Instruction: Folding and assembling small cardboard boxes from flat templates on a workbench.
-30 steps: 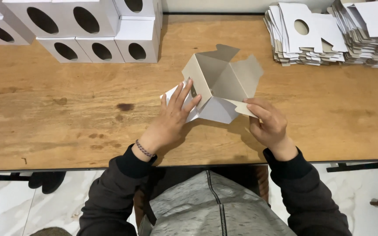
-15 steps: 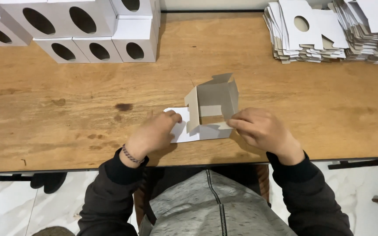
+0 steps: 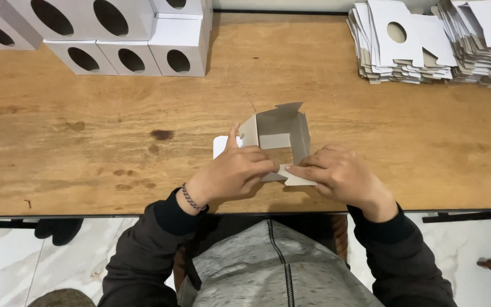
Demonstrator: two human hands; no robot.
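Note:
A small half-folded cardboard box, white outside and grey inside, stands open on the wooden table near its front edge. My left hand presses on the box's near left side, thumb up against the left wall, fingers curled over a near flap. My right hand grips the near right flap, its fingertips meeting the left hand's at the flap. The box's near wall is hidden behind both hands.
Finished white boxes with oval holes are stacked at the back left. Piles of flat die-cut cardboard blanks lie at the back right. Below the table edge are my grey jacket and a marble floor.
The flat-open blank has been folded up into a box shape and set down closer to me. Both hands came together on its near flaps.

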